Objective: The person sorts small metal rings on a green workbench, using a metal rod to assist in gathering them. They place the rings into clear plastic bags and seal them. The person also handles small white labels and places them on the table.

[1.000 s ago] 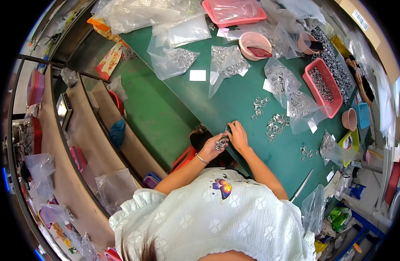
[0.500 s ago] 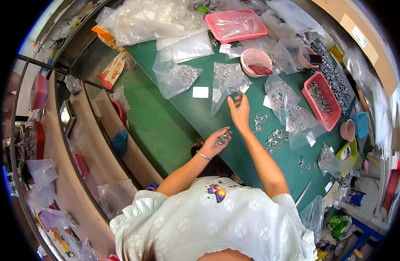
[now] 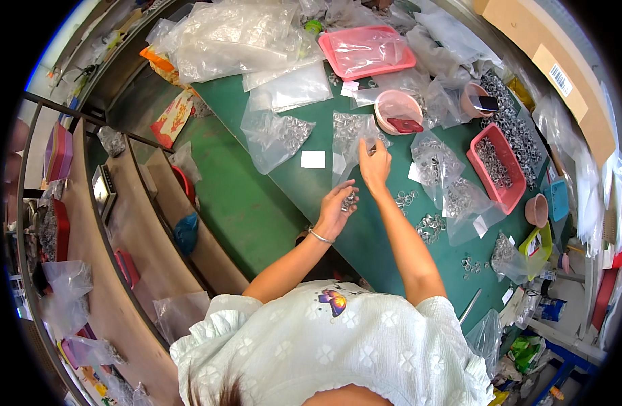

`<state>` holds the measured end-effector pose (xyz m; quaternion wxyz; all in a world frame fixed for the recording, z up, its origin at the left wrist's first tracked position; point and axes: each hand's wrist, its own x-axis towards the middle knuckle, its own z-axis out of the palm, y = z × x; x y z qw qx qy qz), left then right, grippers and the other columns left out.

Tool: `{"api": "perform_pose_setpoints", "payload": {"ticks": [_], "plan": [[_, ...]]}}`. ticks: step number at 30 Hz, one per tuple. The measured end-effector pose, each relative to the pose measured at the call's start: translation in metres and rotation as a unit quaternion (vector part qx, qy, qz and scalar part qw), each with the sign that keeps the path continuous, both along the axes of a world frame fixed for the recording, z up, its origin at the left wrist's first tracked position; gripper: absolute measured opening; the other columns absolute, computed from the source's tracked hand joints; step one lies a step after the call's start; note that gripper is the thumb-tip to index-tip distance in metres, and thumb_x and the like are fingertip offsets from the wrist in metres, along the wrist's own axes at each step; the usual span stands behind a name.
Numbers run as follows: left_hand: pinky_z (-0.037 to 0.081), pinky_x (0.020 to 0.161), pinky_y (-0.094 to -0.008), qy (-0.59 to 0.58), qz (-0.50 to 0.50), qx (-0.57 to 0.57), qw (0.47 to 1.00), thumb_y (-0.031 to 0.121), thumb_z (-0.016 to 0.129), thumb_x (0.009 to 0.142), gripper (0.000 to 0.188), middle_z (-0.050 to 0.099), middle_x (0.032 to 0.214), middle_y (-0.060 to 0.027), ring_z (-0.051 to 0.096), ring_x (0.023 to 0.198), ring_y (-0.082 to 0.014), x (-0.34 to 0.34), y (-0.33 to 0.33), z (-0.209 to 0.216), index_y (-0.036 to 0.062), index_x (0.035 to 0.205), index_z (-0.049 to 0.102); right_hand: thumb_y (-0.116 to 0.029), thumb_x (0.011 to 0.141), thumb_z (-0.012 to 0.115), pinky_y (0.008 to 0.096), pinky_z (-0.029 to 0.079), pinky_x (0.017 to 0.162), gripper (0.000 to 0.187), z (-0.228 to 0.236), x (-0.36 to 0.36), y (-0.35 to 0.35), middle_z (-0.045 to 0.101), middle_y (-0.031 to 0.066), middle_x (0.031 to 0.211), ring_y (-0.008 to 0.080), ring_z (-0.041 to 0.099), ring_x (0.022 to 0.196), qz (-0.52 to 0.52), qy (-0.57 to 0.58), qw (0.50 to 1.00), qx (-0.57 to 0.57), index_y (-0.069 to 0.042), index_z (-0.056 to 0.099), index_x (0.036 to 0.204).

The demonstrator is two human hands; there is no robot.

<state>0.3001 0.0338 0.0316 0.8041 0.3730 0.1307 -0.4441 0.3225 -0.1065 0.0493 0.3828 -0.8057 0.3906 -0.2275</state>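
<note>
In the head view, my left hand point(image 3: 333, 213) is holding shiny rings point(image 3: 349, 199) in its curled fingers, just over the green table point(image 3: 382, 250). My right hand point(image 3: 374, 168) is sitting by a clear bag point(image 3: 347, 130) of rings; I cannot tell if its fingers are pinching. Loose rings point(image 3: 429, 228) are lying nearby. Left of the table, green floor point(image 3: 257, 223) is showing beside brown shelves point(image 3: 108, 284).

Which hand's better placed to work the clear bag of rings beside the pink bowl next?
Probably the right hand: its fingertips are right at the clear bag. The left hand sits closer to the body and is occupied, holding metal rings.
</note>
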Motion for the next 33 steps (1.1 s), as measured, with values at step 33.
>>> {"api": "perform_pose_setpoints", "payload": {"ticks": [33], "plan": [[0.039, 0.089, -0.0416, -0.042, 0.029, -0.073, 0.996, 0.015, 0.052, 0.085, 0.02, 0.056, 0.108, -0.0098, 0.051, 0.102, -0.0233, 0.091, -0.078, 0.007, 0.0079, 0.104, 0.053, -0.021, 0.081, 0.062, 0.0347, 0.044, 0.052, 0.02, 0.022, -0.061, -0.031, 0.057, 0.0117, 0.06, 0.0237, 0.055, 0.052, 0.074, 0.034, 0.995, -0.059, -0.002, 0.064, 0.089]]}}
